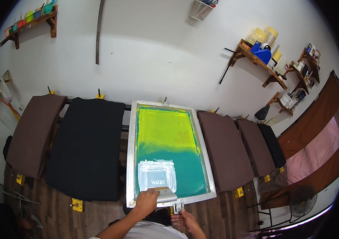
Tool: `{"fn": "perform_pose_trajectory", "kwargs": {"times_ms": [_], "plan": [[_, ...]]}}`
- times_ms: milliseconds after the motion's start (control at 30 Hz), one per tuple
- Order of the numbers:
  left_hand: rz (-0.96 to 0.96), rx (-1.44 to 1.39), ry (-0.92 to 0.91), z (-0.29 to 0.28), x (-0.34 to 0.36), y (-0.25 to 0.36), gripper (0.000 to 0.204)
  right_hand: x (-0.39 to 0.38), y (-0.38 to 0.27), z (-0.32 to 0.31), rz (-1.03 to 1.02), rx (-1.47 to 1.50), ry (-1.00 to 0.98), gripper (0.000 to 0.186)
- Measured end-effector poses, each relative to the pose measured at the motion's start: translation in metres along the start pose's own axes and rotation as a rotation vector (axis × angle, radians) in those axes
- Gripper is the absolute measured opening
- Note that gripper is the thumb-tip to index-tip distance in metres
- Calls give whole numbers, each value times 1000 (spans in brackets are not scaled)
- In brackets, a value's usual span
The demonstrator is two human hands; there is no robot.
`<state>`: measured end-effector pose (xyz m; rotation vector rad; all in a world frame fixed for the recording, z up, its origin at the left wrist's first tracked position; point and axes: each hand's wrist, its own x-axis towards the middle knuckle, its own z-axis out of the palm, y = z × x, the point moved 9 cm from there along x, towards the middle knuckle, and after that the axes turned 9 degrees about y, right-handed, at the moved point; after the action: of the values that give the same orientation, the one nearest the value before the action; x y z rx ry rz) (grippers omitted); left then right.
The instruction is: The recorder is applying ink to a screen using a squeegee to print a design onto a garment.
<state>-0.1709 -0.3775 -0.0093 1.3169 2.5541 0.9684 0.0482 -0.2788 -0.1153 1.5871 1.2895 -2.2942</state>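
The squeegee (165, 194) is resting at the near end of the printing screen (169, 151), its blade sitting at the edge of a white ink patch (156, 175) on the green and yellow mesh. The left hand (146, 201) is closing its fingers over the squeegee's handle from above. The right hand (185, 219) is lying just below the frame's near rail, by a small clamp (177, 206); whether its fingers are gripping anything cannot be told. The squeegee is judged light and stiff, likely slick where inked, and best taken along its clean handle. Dark shirts are lying on boards either side: a black one (88, 147) left, a brown one (223, 149) right.
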Motion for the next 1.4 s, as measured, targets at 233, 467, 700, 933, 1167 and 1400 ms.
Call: {"fn": "perform_pose_trajectory", "kwargs": {"times_ms": [233,467,700,933,1167,1400], "plan": [[20,-11,-59,5,5,-1,40,6,13,-4,-132,96,184,44],[136,39,16,-16,3,14,30,-1,-3,-1,-270,27,309,42],[140,15,16,-14,8,16,29,-8,-9,-5,-343,120,401,41],[116,35,-18,-14,0,13,46,14,15,-14,-342,85,473,42],[159,35,52,-19,3,18,30,33,33,-44,-406,-152,587,31],[136,65,74,-18,1,20,28,0,4,-21,-431,-313,671,41]]}}
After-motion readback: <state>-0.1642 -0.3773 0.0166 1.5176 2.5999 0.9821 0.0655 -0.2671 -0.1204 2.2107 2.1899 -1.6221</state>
